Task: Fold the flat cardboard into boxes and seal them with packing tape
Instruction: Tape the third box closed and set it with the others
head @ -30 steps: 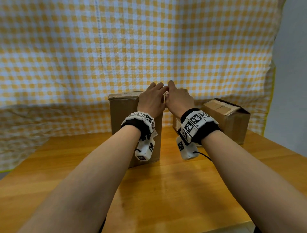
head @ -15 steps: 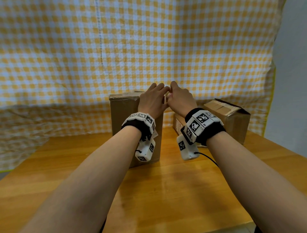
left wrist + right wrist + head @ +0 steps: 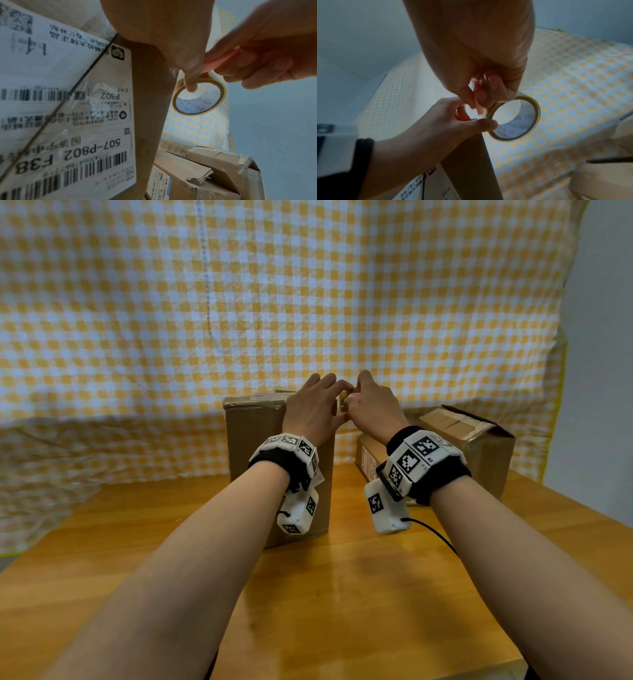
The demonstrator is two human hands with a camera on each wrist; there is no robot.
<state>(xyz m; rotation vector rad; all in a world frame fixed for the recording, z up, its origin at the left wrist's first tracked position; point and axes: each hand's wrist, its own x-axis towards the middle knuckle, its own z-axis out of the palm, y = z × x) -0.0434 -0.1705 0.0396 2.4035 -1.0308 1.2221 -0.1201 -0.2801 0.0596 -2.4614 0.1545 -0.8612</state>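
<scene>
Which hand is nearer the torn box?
Right. The right hand holds the tape roll just left of the torn box; the left hand is further left, over the tall box, its fingers at the roll.

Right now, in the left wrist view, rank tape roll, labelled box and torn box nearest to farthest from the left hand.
1. tape roll, at the left hand's fingertips.
2. labelled box, just beside it, leftward.
3. torn box, lower right, beyond.
</scene>
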